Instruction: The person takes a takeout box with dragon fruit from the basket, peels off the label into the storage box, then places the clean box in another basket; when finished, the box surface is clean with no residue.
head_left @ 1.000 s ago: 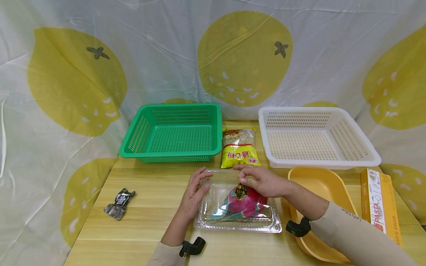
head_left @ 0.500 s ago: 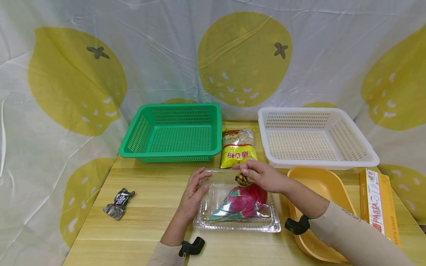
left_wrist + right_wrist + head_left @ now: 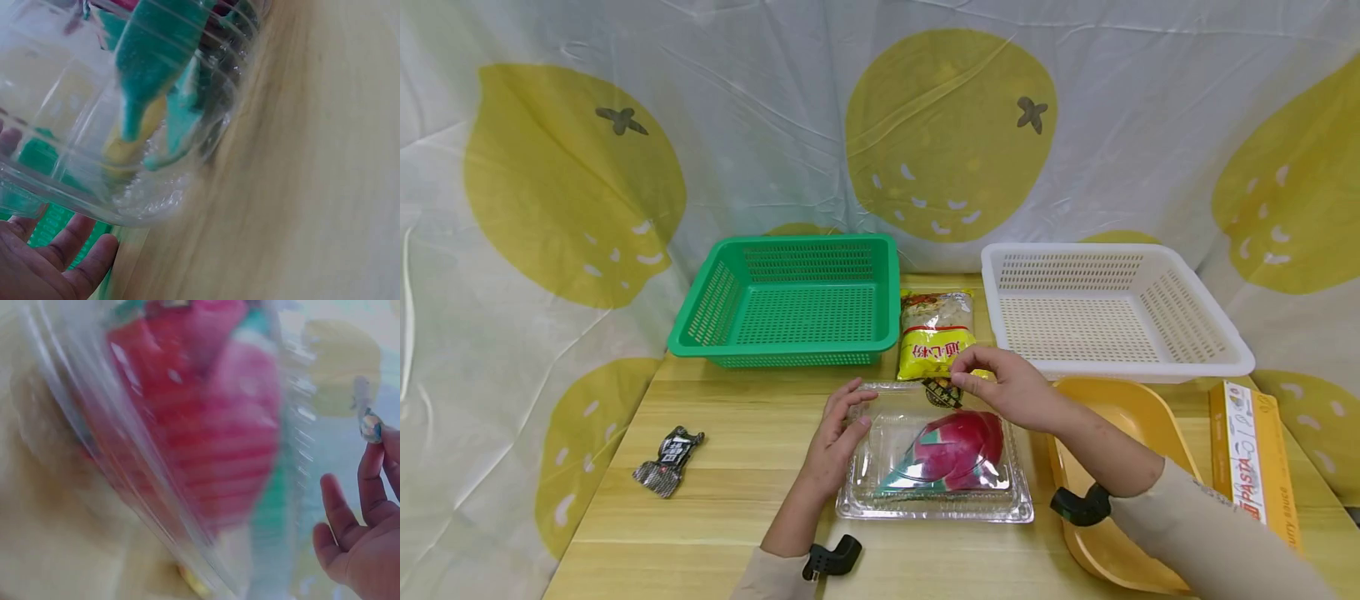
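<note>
A clear plastic clamshell box (image 3: 887, 500) lies closed on the table, with a pink dragon fruit (image 3: 957, 446) with green scales inside. My right hand (image 3: 1011, 387) pinches a round black-and-gold sticker (image 3: 942, 393) between thumb and forefinger, over the box's far edge. In the right wrist view the sticker (image 3: 370, 426) stands at the fingertips, apart from the blurred lid. On the box's left side rests my left hand (image 3: 838, 446), its fingers loosely extended. The left wrist view shows those fingers (image 3: 65, 250) beside the box wall.
Behind the box stand a green basket (image 3: 790, 357) and a white basket (image 3: 1123, 367), with a yellow pasta bag (image 3: 936, 333) between. To the right are an orange tray (image 3: 1112, 400) and a pasta box (image 3: 1251, 458). A small black packet (image 3: 670, 462) lies left.
The sticker has come away from the lid over the fruit, moving toward the far edge in my right hand. My left hand has stayed at the box's left side.
</note>
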The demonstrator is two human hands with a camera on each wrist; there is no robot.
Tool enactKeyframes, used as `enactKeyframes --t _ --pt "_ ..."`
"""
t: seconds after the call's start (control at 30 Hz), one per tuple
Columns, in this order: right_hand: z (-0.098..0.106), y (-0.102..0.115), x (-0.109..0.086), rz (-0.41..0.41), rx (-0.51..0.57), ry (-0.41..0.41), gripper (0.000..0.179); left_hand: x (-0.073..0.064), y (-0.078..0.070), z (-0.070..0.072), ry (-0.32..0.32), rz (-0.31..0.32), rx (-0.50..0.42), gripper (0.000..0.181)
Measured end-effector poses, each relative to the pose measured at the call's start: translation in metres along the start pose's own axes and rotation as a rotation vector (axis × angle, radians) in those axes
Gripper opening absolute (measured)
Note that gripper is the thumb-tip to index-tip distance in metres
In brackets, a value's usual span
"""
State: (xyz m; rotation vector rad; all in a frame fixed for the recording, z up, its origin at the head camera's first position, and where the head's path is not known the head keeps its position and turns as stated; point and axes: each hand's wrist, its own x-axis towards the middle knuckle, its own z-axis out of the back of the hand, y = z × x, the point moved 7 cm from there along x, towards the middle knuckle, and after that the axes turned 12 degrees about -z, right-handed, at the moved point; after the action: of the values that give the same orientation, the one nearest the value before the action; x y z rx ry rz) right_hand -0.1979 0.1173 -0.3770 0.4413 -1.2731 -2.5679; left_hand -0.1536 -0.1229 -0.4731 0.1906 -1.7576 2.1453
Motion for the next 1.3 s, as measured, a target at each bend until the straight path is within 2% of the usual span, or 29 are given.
enactKeyframes --t 0.17,0.3,0.47,0.6,0.73,1.0,1.3 --pt "0.029 -0.006 -0.013 -0.026 -0.012 -0.081 0.009 0.000 0.000 0.000 0.003 -0.003 -0.001 0.033" --pt "0.050 -0.022 -0.024 -0.077 -0.015 -0.151 0.012 0.000 0.000 0.000 0.005 -0.007 -0.001 0.033" --pt "0.072 -0.042 -0.040 -0.099 -0.017 -0.214 0.021 -0.001 0.000 0.000 0.002 -0.006 -0.004 0.033" --pt "0.084 -0.062 -0.051 -0.134 -0.046 -0.221 0.028 -0.001 0.000 0.001 -0.003 -0.008 -0.009 0.033" --pt "0.097 -0.083 -0.063 -0.201 -0.102 -0.251 0.024 -0.001 0.001 0.001 -0.004 -0.017 -0.014 0.033" --pt "0.119 -0.118 -0.085 -0.319 -0.214 -0.303 0.031 -0.001 0.001 0.001 -0.001 -0.025 -0.025 0.032" --pt "0.126 -0.144 -0.098 -0.343 -0.343 -0.257 0.029 0.000 0.002 0.001 -0.002 -0.007 -0.026 0.033"
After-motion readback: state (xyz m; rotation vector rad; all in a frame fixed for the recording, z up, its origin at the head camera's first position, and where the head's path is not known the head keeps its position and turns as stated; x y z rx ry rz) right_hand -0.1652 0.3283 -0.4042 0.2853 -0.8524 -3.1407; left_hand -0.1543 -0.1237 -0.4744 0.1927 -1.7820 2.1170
